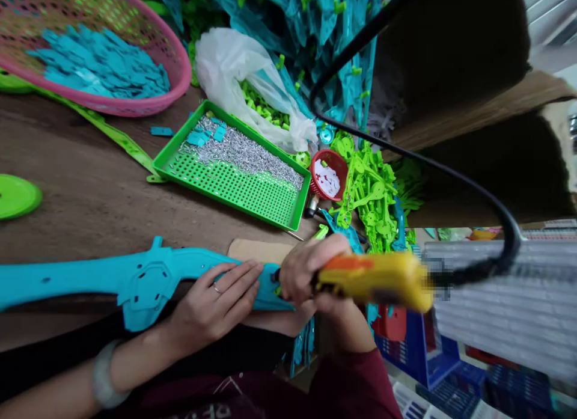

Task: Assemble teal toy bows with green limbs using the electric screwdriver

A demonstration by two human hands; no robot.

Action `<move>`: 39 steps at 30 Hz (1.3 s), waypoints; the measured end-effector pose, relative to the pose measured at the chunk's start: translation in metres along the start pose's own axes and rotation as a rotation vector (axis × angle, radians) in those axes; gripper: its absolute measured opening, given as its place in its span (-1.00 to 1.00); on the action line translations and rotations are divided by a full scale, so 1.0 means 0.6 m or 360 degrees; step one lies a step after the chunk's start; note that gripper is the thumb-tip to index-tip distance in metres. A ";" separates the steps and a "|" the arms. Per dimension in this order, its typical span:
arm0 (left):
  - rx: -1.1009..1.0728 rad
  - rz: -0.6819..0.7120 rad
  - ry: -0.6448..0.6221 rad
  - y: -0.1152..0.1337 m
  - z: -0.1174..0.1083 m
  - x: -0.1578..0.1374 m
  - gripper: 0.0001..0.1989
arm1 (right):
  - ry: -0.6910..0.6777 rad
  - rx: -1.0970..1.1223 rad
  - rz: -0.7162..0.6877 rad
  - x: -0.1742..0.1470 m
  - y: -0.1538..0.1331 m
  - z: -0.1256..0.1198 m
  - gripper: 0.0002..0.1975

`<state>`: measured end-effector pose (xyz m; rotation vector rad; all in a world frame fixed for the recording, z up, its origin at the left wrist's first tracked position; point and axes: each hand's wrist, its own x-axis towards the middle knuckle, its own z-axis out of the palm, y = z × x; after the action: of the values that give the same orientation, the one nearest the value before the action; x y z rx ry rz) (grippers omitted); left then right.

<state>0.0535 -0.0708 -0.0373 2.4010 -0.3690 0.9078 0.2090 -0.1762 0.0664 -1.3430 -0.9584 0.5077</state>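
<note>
Lying under left hand (220,305) (ringed): blue piece (146,281); right hand (311,266): yellow tool (383,281)

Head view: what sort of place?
Likely an assembly workshop: a green tray of small metal pieces, a pink basket of blue parts, and a corded yellow tool in the right hand.

Long blue plastic part (146,284) runs left edge to lower center. Yellow corded power tool (383,279) right of it, nose at its right end.
</note>
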 end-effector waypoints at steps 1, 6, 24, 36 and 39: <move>0.0022 -0.0004 -0.0002 0.001 0.002 0.000 -0.82 | 0.0048 0.0092 -0.0178 0.034 0.006 -0.005 -0.72; 0.0075 -0.0075 -0.0041 0.006 0.003 0.006 -0.74 | 0.0867 -0.0112 -0.0436 0.187 0.092 -0.029 -0.68; 0.0136 0.0058 -0.0108 0.016 0.004 0.030 -0.65 | 0.0861 -0.0282 -0.0200 0.210 0.152 -0.039 -0.62; 0.0054 0.0223 -0.0186 -0.003 0.005 0.010 -0.69 | 0.0741 -0.0116 0.0020 -0.073 -0.076 0.035 -0.80; 0.0077 0.0237 -0.0185 -0.003 0.006 0.008 -0.69 | 0.0705 -0.0098 0.0001 -0.096 -0.054 0.044 -0.78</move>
<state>0.0598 -0.0715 -0.0367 2.5040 -0.5831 0.8514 0.1493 -0.2131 0.0797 -1.4334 -0.6109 0.1672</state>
